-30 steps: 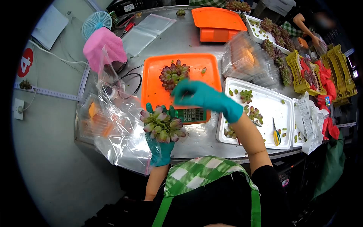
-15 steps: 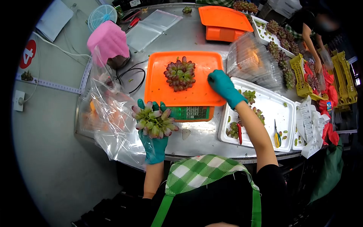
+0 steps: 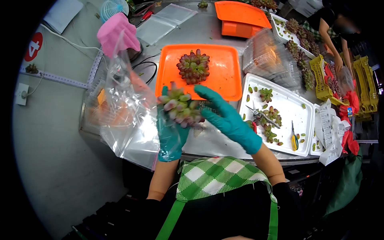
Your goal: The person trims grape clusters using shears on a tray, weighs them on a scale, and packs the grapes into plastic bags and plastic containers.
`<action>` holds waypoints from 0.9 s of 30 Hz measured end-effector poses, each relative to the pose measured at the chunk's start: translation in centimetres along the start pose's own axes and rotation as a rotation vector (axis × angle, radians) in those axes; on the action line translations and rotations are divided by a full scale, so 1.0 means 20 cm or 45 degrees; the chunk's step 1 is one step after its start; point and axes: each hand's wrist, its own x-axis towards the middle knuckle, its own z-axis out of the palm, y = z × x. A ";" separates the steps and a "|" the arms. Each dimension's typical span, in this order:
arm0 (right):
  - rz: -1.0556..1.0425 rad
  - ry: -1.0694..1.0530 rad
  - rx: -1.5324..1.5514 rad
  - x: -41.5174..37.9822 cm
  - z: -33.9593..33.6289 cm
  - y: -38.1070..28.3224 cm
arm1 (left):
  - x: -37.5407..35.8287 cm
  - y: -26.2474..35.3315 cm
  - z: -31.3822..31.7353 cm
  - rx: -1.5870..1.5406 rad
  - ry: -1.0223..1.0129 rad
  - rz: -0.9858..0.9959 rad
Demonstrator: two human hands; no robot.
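Note:
Both of my hands wear teal gloves. A green and pink succulent (image 3: 181,107) rests in my left hand (image 3: 170,136), whose fingers are around it from below and behind. My right hand (image 3: 230,122) is just right of that succulent, its fingers spread and holding nothing; whether the fingertips touch the leaves I cannot tell. Behind them a darker red succulent (image 3: 193,67) sits on the orange scale tray (image 3: 226,76). The scale's keypad is mostly hidden by my hands. Clear plastic bags (image 3: 128,116) lie against my left hand's outer side.
A white tray (image 3: 250,80) with pruning shears (image 3: 262,116), yellow-handled scissors (image 3: 295,141) and succulent pieces is at right. Behind are stacked clear boxes (image 3: 268,56), a second orange scale (image 3: 242,16) and a pink cloth (image 3: 118,34). Another person's arms (image 3: 332,46) show at upper right.
My right hand has moved left from the tray's right edge to the held succulent and spread its fingers. The held succulent has shifted right and up. The pruning shears now show in the white tray.

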 end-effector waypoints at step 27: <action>0.279 0.299 1.940 -0.05 -0.10 0.25 | -0.13 0.00 0.15 0.369 0.290 0.177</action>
